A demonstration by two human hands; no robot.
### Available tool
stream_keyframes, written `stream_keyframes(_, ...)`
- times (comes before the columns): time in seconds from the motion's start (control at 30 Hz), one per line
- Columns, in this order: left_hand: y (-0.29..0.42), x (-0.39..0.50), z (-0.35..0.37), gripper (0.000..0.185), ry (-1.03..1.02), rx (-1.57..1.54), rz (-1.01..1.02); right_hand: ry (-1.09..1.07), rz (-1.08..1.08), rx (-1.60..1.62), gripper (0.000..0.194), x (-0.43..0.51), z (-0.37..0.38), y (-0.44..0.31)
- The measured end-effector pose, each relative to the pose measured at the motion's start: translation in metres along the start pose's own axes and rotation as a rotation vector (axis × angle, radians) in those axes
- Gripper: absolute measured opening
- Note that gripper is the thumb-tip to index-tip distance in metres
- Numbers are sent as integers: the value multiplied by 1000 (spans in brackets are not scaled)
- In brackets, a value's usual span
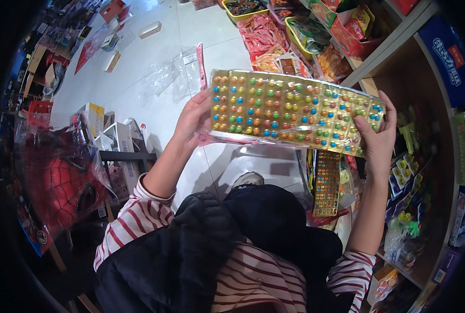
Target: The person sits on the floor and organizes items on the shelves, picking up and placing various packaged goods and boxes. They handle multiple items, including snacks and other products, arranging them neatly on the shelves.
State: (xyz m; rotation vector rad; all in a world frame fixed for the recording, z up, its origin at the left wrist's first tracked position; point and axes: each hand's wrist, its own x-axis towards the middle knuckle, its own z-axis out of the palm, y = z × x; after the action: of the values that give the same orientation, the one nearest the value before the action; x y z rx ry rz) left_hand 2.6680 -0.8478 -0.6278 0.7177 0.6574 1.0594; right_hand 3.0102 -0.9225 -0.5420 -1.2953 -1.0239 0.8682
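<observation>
A long gold blister sheet of colourful round candies (295, 111) in clear plastic wrapping is held up between both hands. Its left end is gripped by my left hand (193, 117), beside a pink strip on the wrapping. At the right end, my right hand (377, 133) has its thumb on the candy side and its fingers around the far edge. A similar gold candy sheet (326, 184) lies lower down, below the right part of the held one. Clear plastic packaging with a pink strip (200, 66) is on the floor just beyond my left hand.
Wooden shelves (389, 54) with sweets stand close on the right. Yellow baskets (236, 16) and pink packets (262, 33) line the upper right. A wrapped red Spider-Man item (62, 187) and a dark stool or frame (127, 156) are at left. Small boxes (150, 29) lie on the tiled floor.
</observation>
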Motion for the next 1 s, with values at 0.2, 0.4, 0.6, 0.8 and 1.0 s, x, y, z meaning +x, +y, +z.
stream_keyframes(0.2, 30, 3, 15, 18, 102, -57, 91, 51, 151, 62, 62, -17, 7, 14)
stream_keyframes(0.4, 52, 0, 48, 9, 142, 234, 362, -352, 152, -221, 54, -32, 46, 60)
stream_keyframes(0.6, -13, -6, 81, 10, -5, 441, 224, -489, 125, 27, 83, -39, 89, 39)
stream_keyframes(0.8, -14, -5, 79, 9, 9, 497, 222, -273, -120, -381, 52, -35, 96, 55)
stream_keyframes(1.0, -18, -4, 62, 8, -102, 590, 182, -236, -11, -214, 19, -21, 68, 55)
